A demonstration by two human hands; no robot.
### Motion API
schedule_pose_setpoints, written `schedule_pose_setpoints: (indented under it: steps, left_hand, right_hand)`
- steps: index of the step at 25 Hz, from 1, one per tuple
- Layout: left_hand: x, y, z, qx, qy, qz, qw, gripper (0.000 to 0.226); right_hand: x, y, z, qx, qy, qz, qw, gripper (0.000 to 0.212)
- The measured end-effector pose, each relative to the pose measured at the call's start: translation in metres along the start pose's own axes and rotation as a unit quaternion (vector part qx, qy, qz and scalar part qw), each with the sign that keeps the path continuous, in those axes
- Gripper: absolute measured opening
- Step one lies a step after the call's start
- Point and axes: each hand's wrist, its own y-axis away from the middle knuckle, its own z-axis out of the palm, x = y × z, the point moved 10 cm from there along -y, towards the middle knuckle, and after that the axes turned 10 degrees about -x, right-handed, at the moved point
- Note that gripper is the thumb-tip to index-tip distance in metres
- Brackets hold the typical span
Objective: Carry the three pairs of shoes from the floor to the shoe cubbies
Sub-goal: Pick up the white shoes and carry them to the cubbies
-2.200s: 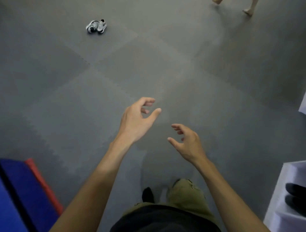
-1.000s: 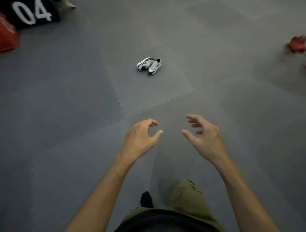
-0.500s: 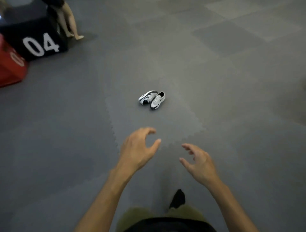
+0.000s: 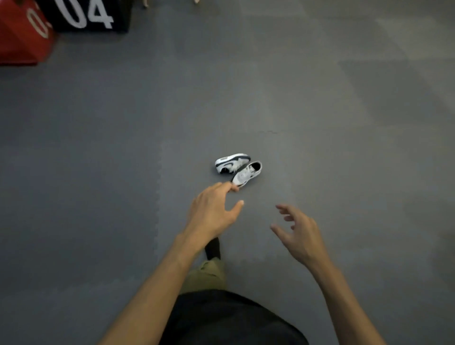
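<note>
A pair of white and black sneakers (image 4: 238, 170) lies on the grey foam floor ahead of me; the left shoe rests on its side and the right one stands upright. My left hand (image 4: 214, 211) is stretched forward with fingers spread, its fingertips overlapping the toe of the nearer shoe in the picture, though I cannot tell whether they touch. My right hand (image 4: 298, 232) hovers lower and to the right, fingers apart, holding nothing. The shoe cubbies are out of view.
A black box marked "04" (image 4: 86, 14) and a red box (image 4: 22, 37) stand at the far left. Someone's bare feet (image 4: 145, 3) show at the top edge. Grey interlocking floor mats (image 4: 344, 147) stretch all around.
I have walked toward the sneakers, which now sit much closer and lower in view. Both hands stay empty and reach forward; the cubby unit seen earlier at the right has left the view.
</note>
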Motion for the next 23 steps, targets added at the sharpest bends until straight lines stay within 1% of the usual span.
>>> schedule_pose_setpoints:
  steps: [3, 5, 7, 10, 12, 13, 15, 17, 18, 20, 23]
  left_hand:
    - [0.005, -0.112, -0.002, -0.055, -0.016, -0.008, 0.998, 0.034]
    - [0.008, -0.175, -0.009, -0.067, -0.023, -0.003, 0.997, 0.031]
    - [0.015, -0.235, -0.011, -0.083, -0.034, -0.013, 0.996, 0.031]
    - [0.019, -0.314, -0.009, -0.093, -0.045, -0.027, 0.994, 0.033]
    - [0.013, -0.356, -0.004, -0.09, -0.046, -0.053, 0.993, 0.033]
    - [0.011, -0.376, -0.001, -0.086, -0.049, -0.067, 0.993, 0.033]
    - [0.004, -0.414, 0.007, -0.083, -0.043, -0.111, 0.989, 0.034]
    - [-0.001, -0.446, 0.026, -0.102, -0.026, -0.158, 0.982, 0.034]
    - [-0.006, -0.462, 0.032, -0.102, -0.019, -0.173, 0.979, 0.034]
    - [-0.027, -0.492, 0.048, -0.089, 0.003, -0.2, 0.976, 0.033]
    - [-0.068, -0.526, 0.089, -0.095, 0.013, -0.245, 0.965, 0.033]
  right_hand:
    - [-0.035, -0.085, -0.068, 0.033, 0.011, -0.034, 0.999, 0.051]
    - [-0.053, -0.133, -0.103, 0.049, 0.02, -0.045, 0.998, 0.051]
    - [-0.056, -0.183, -0.135, 0.063, 0.015, -0.04, 0.997, 0.051]
    - [-0.061, -0.256, -0.167, 0.067, -0.001, -0.071, 0.995, 0.051]
    - [-0.057, -0.307, -0.173, 0.055, -0.002, -0.101, 0.993, 0.05]
    - [-0.05, -0.333, -0.171, 0.034, -0.004, -0.102, 0.994, 0.05]
    - [-0.022, -0.393, -0.154, -0.041, -0.003, -0.084, 0.996, 0.052]
    - [0.012, -0.441, -0.132, -0.122, 0.025, -0.06, 0.99, 0.054]
    - [0.024, -0.464, -0.12, -0.15, 0.042, -0.063, 0.986, 0.055]
    - [0.051, -0.507, -0.092, -0.189, 0.075, -0.073, 0.976, 0.059]
    - [0.091, -0.562, -0.046, -0.238, 0.115, -0.077, 0.961, 0.065]
